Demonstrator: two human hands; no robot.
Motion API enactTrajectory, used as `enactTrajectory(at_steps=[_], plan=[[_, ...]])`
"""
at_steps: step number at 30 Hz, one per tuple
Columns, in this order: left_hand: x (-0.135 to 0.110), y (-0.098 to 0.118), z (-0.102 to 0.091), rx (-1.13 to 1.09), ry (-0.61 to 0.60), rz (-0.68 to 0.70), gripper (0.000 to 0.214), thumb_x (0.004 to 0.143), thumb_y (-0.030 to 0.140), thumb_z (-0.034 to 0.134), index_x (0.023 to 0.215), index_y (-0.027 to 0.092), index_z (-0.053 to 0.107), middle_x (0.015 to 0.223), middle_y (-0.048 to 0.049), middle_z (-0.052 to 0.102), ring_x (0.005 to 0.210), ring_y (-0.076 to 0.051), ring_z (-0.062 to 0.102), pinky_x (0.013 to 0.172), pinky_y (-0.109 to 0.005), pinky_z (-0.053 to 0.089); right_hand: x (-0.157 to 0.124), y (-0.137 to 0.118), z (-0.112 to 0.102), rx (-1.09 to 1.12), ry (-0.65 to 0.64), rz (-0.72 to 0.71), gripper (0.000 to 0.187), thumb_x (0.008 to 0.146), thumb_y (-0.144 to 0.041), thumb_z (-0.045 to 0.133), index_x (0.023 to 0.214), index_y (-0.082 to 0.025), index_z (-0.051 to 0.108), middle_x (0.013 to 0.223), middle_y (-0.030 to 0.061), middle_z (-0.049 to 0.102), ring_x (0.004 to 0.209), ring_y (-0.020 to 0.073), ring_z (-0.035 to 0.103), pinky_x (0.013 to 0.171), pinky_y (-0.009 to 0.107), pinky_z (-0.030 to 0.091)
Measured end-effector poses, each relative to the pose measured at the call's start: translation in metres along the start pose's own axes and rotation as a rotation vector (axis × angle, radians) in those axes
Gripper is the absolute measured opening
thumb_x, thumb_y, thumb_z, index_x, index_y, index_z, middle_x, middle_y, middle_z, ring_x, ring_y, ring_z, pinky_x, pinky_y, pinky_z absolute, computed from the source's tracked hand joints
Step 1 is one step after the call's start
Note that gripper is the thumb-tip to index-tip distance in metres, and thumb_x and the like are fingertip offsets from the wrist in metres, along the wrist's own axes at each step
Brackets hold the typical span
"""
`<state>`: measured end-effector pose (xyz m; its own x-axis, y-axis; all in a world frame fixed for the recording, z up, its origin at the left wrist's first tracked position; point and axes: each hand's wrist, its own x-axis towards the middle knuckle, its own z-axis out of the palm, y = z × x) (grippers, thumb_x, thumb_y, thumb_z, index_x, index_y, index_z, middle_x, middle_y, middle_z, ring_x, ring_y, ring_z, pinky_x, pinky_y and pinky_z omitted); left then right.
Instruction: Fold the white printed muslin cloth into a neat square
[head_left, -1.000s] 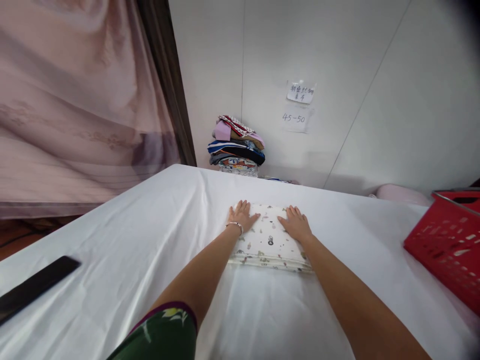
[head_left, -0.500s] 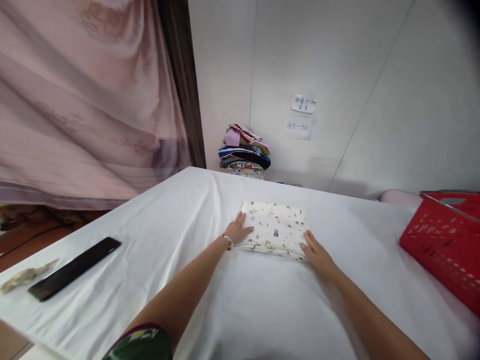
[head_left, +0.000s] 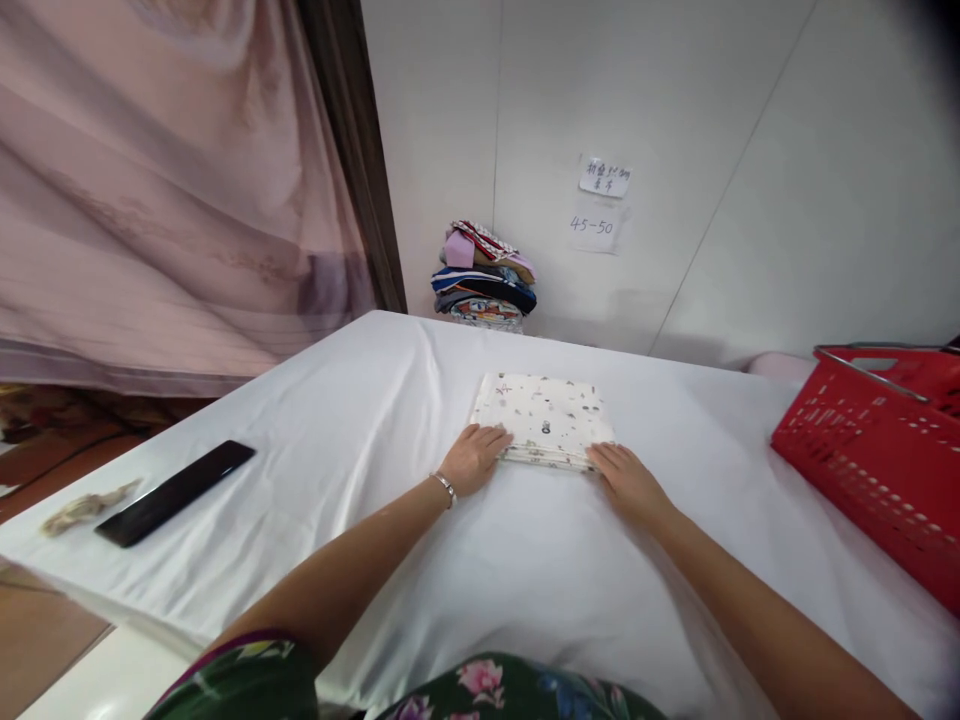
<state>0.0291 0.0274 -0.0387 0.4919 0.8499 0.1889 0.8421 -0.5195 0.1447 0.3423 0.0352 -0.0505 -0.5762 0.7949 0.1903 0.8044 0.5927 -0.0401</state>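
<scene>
A folded white cloth [head_left: 544,408] with a small scattered print lies flat in the middle of the white-covered table, its layered folded edge facing me. My left hand [head_left: 474,460] rests at the cloth's near left corner, palm down, fingers stretched over the edge; a bracelet is on that wrist. At the near right corner, my right hand [head_left: 628,482] lays its extended fingertips on the cloth. Neither hand grasps it. What the thumbs touch underneath is hard to see.
A red plastic basket [head_left: 877,450] with a metal handle stands on the right. On the left lie a long black flat object [head_left: 176,493] and a beige bundle [head_left: 88,506]. Folded fabrics [head_left: 486,275] are stacked by the wall behind the table. A pink curtain [head_left: 172,200] hangs at left.
My hands have shifted from the cloth's left and right sides to its near corners. The view has tilted down, and my floral clothing now shows at the bottom.
</scene>
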Motion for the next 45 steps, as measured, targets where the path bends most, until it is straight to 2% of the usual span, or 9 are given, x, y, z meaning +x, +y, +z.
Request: enactTrajectory(at_steps=[3,10,15,23,30,34,39,42,45], plan=[[0.006,-0.003,0.002,0.028,-0.015,0.006,0.058,0.078,0.006,0.037,0.133,0.026,0.037,0.134,-0.0043,0.043,0.122,-0.019,0.038,0.103,-0.04,0.025,0.007,0.003,-0.006,-0.056,-0.038,-0.046,0.05,0.079,-0.005,0.03,0.125,-0.017,0.044,0.123,0.0093,0.052,0.114,0.0218,0.045,0.101,0.042,0.028],[0.018,-0.003,0.002,0.081,-0.056,0.006,0.055,0.081,0.007,0.032,0.131,0.027,0.038,0.131,-0.0048,0.045,0.118,-0.021,0.04,0.096,-0.037,0.029,0.016,-0.001,-0.004,-0.091,-0.075,-0.021,0.048,0.081,-0.006,0.03,0.126,-0.012,0.043,0.121,0.014,0.052,0.113,0.0251,0.044,0.098,0.039,0.03],[0.017,0.002,0.001,0.061,-0.053,-0.032,0.053,0.08,0.011,0.037,0.13,0.028,0.038,0.131,-0.0041,0.045,0.118,-0.021,0.039,0.096,-0.037,0.027,0.02,0.005,-0.006,-0.053,-0.13,0.049,0.052,0.077,-0.005,0.034,0.127,-0.017,0.043,0.124,0.0104,0.051,0.113,0.0239,0.045,0.092,0.036,0.036],[0.018,0.02,0.01,0.027,0.086,-0.145,0.062,0.072,0.042,0.055,0.128,0.021,0.039,0.123,-0.0085,0.049,0.113,-0.027,0.04,0.099,-0.041,0.024,0.05,0.019,-0.059,-0.011,-0.1,0.019,0.057,0.073,-0.003,0.033,0.125,-0.023,0.047,0.127,0.0024,0.05,0.112,0.0192,0.046,0.088,0.03,0.039],[0.032,0.02,0.006,0.116,0.105,-0.215,0.049,0.074,0.013,0.042,0.123,0.018,0.043,0.108,-0.0099,0.056,0.102,-0.024,0.048,0.094,-0.04,0.029,0.069,0.015,-0.093,-0.026,-0.058,-0.074,0.056,0.07,-0.002,0.033,0.12,-0.021,0.05,0.12,0.0034,0.054,0.109,0.0187,0.048,0.087,0.03,0.04],[0.025,0.009,-0.023,0.098,0.186,-0.198,0.049,0.073,0.01,0.041,0.121,0.017,0.044,0.107,-0.0093,0.057,0.102,-0.022,0.051,0.095,-0.037,0.031,0.061,0.015,-0.115,0.094,0.033,-0.055,0.056,0.07,-0.004,0.033,0.118,-0.023,0.051,0.118,0.0009,0.055,0.105,0.0174,0.05,0.086,0.028,0.042],[0.002,0.009,-0.101,-0.162,0.325,-0.212,0.051,0.074,0.023,0.047,0.124,0.023,0.041,0.113,-0.0027,0.056,0.096,-0.019,0.056,0.088,-0.031,0.042,0.037,0.012,-0.167,0.384,0.217,0.083,0.05,0.071,-0.013,0.042,0.118,-0.025,0.053,0.117,0.0002,0.056,0.1,0.0191,0.053,0.084,0.031,0.044],[-0.005,0.009,-0.142,-0.428,0.273,-0.207,0.048,0.074,0.028,0.051,0.121,0.026,0.044,0.104,0.0003,0.059,0.083,-0.016,0.059,0.073,-0.027,0.047,0.029,0.011,-0.189,0.58,0.209,0.146,0.05,0.074,-0.018,0.047,0.123,-0.029,0.048,0.118,0.0009,0.056,0.083,0.0164,0.056,0.068,0.029,0.047],[0.005,-0.004,-0.146,-0.702,0.08,-0.213,0.048,0.071,0.033,0.056,0.117,0.021,0.049,0.098,-0.0016,0.062,0.08,-0.017,0.06,0.069,-0.027,0.047,0.033,0.019,-0.174,0.783,0.203,0.193,0.053,0.075,-0.022,0.051,0.127,-0.029,0.044,0.122,0.0032,0.053,0.078,0.0144,0.056,0.064,0.029,0.048]])
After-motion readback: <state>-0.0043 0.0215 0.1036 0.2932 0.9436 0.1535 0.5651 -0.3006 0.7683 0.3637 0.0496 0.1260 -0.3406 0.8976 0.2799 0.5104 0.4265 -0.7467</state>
